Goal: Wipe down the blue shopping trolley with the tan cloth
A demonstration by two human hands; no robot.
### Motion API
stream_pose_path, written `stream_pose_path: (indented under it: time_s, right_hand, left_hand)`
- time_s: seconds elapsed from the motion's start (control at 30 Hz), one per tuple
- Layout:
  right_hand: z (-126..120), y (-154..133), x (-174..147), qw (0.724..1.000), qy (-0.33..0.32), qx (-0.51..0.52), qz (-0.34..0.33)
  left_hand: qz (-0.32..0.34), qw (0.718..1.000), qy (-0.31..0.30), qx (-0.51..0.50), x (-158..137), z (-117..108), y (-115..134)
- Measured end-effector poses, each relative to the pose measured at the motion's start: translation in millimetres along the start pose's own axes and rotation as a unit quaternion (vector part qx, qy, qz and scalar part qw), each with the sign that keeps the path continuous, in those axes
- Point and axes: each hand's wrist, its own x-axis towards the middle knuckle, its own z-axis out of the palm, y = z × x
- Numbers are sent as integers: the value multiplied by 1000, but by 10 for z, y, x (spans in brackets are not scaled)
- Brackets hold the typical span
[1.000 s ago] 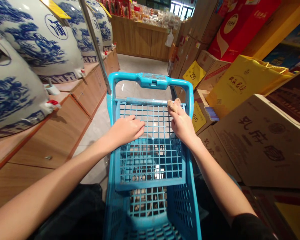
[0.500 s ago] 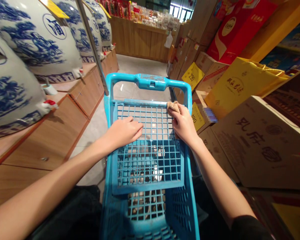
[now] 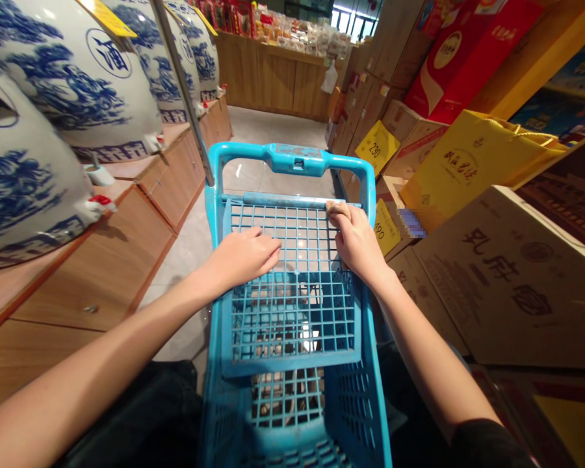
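Slightly lower now, right hand (image 3: 362, 246) holds cloth (image 3: 338, 208).

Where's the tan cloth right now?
In the head view, the tan cloth is in the right hand, at the blue grid's upper right corner.

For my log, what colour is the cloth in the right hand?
Light brown cloth; it shows best in the head view.
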Motion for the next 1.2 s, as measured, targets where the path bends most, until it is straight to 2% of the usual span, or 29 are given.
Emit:
stream_pose_path:
  time_s: [0.27,0.47,0.67,0.8,0.87,1.07,1.2]
  right_hand:
    - [27,-128,-76,997,-50,24,-46]
    - [-16,-125,-54,1000,-5,8,8]
    - [26,-177,-28,999,-32,4,-42]
    - [-136,7,30,999,-45,-2,8]
    - [-142,46,38,999,-41,-2,22]
    - [93,-52,30,997,-41,14,-61]
    - [-5,97,129,997,-41,32,-63]
  left_hand:
    - [-5,1000,6,-28,7,14,-6]
    - [-12,1000,-13,-24,26,-17,20]
    - [-2,999,-34,0,58,-12,15]
    - [9,1000,-10,5,42,21,-5]
    - [13,1000,-2,5,39,32,-2]
    - [15,999,-27,12,57,18,15]
    - [19,999,-34,9,65,18,18]
